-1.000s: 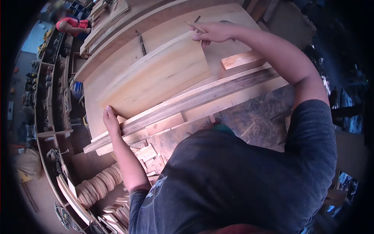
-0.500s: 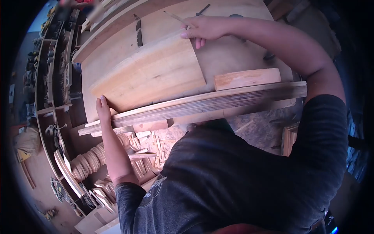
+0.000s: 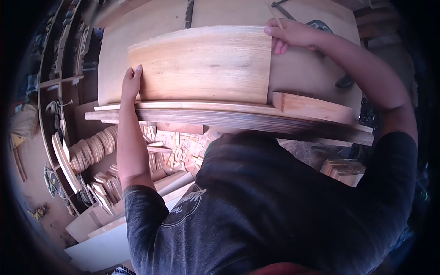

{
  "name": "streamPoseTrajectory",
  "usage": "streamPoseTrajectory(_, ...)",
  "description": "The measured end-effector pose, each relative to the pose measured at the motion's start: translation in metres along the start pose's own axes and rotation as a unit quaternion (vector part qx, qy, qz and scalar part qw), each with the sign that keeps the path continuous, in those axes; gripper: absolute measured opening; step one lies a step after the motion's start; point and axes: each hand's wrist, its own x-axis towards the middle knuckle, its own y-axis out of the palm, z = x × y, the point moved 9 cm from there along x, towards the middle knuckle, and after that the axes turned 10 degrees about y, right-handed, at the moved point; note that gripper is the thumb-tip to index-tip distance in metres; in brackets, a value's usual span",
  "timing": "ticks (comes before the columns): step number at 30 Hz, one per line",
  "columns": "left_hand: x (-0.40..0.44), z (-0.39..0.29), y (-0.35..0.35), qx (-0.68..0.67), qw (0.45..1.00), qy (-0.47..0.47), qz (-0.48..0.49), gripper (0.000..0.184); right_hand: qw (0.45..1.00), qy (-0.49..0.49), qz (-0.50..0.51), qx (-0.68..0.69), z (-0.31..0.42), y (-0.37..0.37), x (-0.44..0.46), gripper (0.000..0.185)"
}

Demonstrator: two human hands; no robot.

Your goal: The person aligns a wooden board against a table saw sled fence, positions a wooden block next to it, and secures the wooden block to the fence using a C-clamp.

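Observation:
A broad pale wooden board (image 3: pixel 201 64) rests on the workbench (image 3: pixel 321 78), its lower edge along the strips at the near side. My left hand (image 3: pixel 132 82) grips the board's left edge, thumb and fingertips pointing up. At the upper right corner, my right hand (image 3: pixel 288 35) pinches the board with fingers curled by its edge. A thin pencil (image 3: pixel 273 10) sticks up from between the right-hand fingers. Close to the board's lower right lies a short thick wood block (image 3: pixel 316 107).
Long stacked strips (image 3: pixel 215 119) run along the bench's near edge, in front of my body. A saw-like blade (image 3: pixel 189 13) and a dark-handled tool (image 3: pixel 319 25) lie farther back. Shelving (image 3: pixel 48 91) stands left; offcuts (image 3: pixel 181 146) litter the floor.
The view has swung, and the board has turned from a slant to nearly level with the bench's near edge. My left hand now grips higher, farther from the strips.

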Motion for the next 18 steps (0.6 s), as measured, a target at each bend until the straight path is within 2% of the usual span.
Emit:
streamPoseTrajectory(3, 0.000, 0.000, 0.004, 0.012, 0.999, -0.020, 0.023, 0.046, 0.999, 0.031, 0.008, -0.012, -0.011, -0.001, 0.010, 0.044)
streamPoseTrajectory(5, 0.007, 0.022, 0.007, 0.030, 1.000, -0.008, -0.003, 0.049, 0.999, 0.033, 0.010, -0.027, -0.011, 0.000, 0.011, 0.045)
streamPoseTrajectory(8, 0.001, 0.009, 0.014, -0.002, 0.996, -0.066, 0.057, 0.053, 0.998, 0.037, 0.004, -0.053, -0.015, 0.000, 0.018, 0.046)
streamPoseTrajectory(10, 0.001, 0.014, 0.015, -0.005, 0.997, -0.066, 0.051, 0.054, 0.997, 0.038, 0.004, -0.068, -0.020, -0.001, 0.026, 0.045)
streamPoseTrajectory(15, 0.006, 0.032, 0.017, 0.034, 0.997, -0.057, 0.043, 0.062, 0.990, -0.007, 0.006, -0.143, -0.020, 0.003, 0.037, 0.037)
streamPoseTrajectory(18, 0.003, 0.034, 0.019, 0.026, 0.996, -0.072, 0.051, 0.064, 0.991, -0.009, 0.012, -0.131, -0.018, 0.005, 0.038, 0.031)
